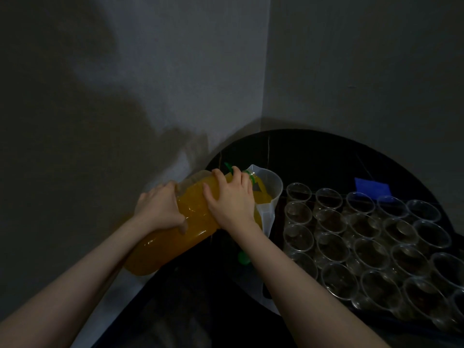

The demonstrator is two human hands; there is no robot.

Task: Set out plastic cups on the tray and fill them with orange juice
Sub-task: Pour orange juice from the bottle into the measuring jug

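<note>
Step in hand looks like decanting: a big clear plastic bottle of orange juice (175,227) is tipped nearly flat, its green-ringed neck over the mouth of a translucent white plastic measuring jug (270,197), and juice w/ an orange tint already shows inside the jug. Left hand (159,208) clasps the bottle's lower body, fingers curled round its side; right hand (229,198) wraps over the shoulder near the neck, so both are grasping the bottle, neither slack. The jug stands on the round black table (313,151), just beside the dark tray (391,315), where rows of clear plastic cups (371,249) stand upright and close-packed, all apparently unfilled, so setting-out seems done and filling not yet begun. A green bottle cap (243,258) lies on the table under the right forearm; a blue card (372,189) sits behind the cups. Next move prob. needs righting the bottle gently before the jug overfills, then pouring from the jug, cup by cup. Light is dim, so the jug's level is hard to read.
</note>
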